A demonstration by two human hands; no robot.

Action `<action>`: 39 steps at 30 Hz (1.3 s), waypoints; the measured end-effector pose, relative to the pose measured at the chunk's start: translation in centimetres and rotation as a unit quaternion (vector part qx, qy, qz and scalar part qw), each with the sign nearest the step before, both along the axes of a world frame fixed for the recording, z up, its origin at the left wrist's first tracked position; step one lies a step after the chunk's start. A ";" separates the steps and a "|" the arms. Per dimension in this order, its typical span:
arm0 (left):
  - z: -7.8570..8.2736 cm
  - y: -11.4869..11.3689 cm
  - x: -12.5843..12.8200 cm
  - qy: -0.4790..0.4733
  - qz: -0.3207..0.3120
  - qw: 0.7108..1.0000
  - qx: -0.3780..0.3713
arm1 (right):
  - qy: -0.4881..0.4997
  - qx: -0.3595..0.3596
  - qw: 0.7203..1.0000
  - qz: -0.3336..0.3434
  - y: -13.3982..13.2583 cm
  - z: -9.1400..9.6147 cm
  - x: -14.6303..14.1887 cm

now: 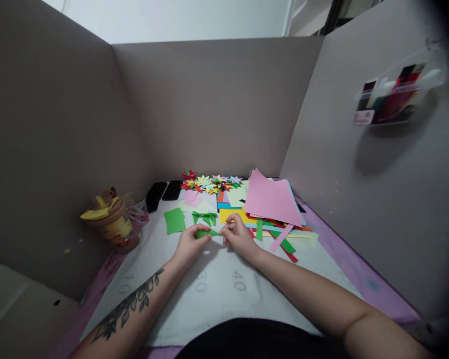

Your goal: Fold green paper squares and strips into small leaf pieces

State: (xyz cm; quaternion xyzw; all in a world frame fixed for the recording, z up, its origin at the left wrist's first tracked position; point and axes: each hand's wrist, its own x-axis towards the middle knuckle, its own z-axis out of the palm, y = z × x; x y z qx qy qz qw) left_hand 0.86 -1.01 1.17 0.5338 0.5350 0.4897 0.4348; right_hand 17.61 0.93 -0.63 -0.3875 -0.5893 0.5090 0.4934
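Black clothing (250, 341) is being shown nearest the camera, well to the near side of the pink sheet (271, 199). Left of the pink sheet and a little nearer, a green fold (205, 233) is being held above the white cloth (220, 309) on the table (359, 271). Its body is being pinched by the left hand (190, 243), thumb and fingers closed on it, while the right hand (236, 233) is being held curled at its tip; whether that tip is being gripped cannot be told.

Very light handling is being suggested by what looks like thin paper: probably stiffer along the creases, soft elsewhere, not very slippery, and easily crumpled or torn. Gentle fingertip holds on the folded edges are being favoured, with the narrow tip being spared hard squeezing.

Loose strips (260, 229) are being spread along the pink sheet's near edge. To its left, stars (211, 183) are being heaped, with a green square (174, 221) being laid out nearer; farther left, phones (156, 196) and a cup (114, 224) are being set. Higher, to its right, a clear holder (392, 99) is being hung.
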 end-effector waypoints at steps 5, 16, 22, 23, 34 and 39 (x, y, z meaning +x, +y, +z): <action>0.1 0.0 0.1 0.023 -0.020 0.999 0.029 | -0.093 0.038 0.994 0.039 0.0 0.2 -0.3; -0.1 0.8 -1.0 -0.077 -0.012 0.997 -0.023 | -0.062 -0.029 0.997 0.024 0.2 0.2 0.1; 0.0 1.3 -1.5 -0.066 0.037 0.997 0.021 | -0.077 -0.003 0.997 -0.017 0.5 0.2 0.6; 0.0 1.2 -1.3 -0.075 0.035 0.996 0.034 | -0.089 0.013 0.996 -0.014 0.5 0.2 0.6; 0.2 0.2 -0.2 0.024 -0.048 0.999 -0.004 | -0.137 0.050 0.989 0.030 -0.2 0.6 -0.2; 1.0 0.3 -0.6 0.043 -0.019 0.999 -0.001 | -0.071 0.020 0.997 0.020 0.4 0.4 0.5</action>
